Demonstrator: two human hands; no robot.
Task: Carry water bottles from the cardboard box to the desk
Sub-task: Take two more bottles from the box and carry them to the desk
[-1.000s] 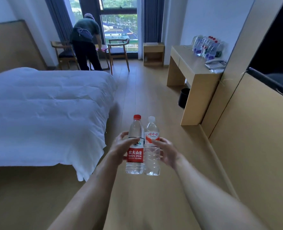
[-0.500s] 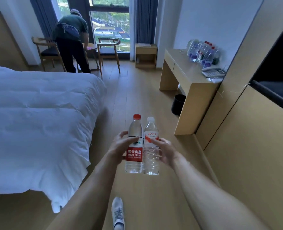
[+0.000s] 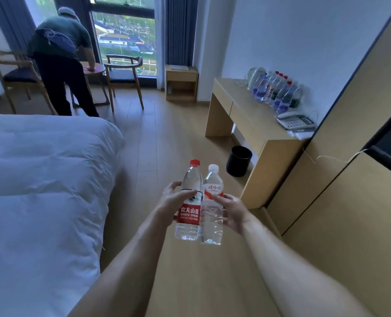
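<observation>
My left hand (image 3: 175, 201) grips a clear water bottle with a red cap and red label (image 3: 189, 215), held upright in front of me. Right beside it, touching, my right hand (image 3: 232, 210) grips a second clear bottle with a white cap and a red-and-white label (image 3: 211, 216). The wooden desk (image 3: 247, 113) stands ahead on the right against the wall, with several water bottles (image 3: 273, 91) grouped on its far side. The cardboard box is out of view.
A white bed (image 3: 41, 179) fills the left side. A black bin (image 3: 238, 160) sits on the floor under the desk. A telephone (image 3: 296, 121) lies on the desk's near end. A person (image 3: 59, 60) bends over a small table between two chairs by the window.
The desk, bin and bed have come closer and grown in view as I walk forward. Both hands keep the same hold on the two bottles.
</observation>
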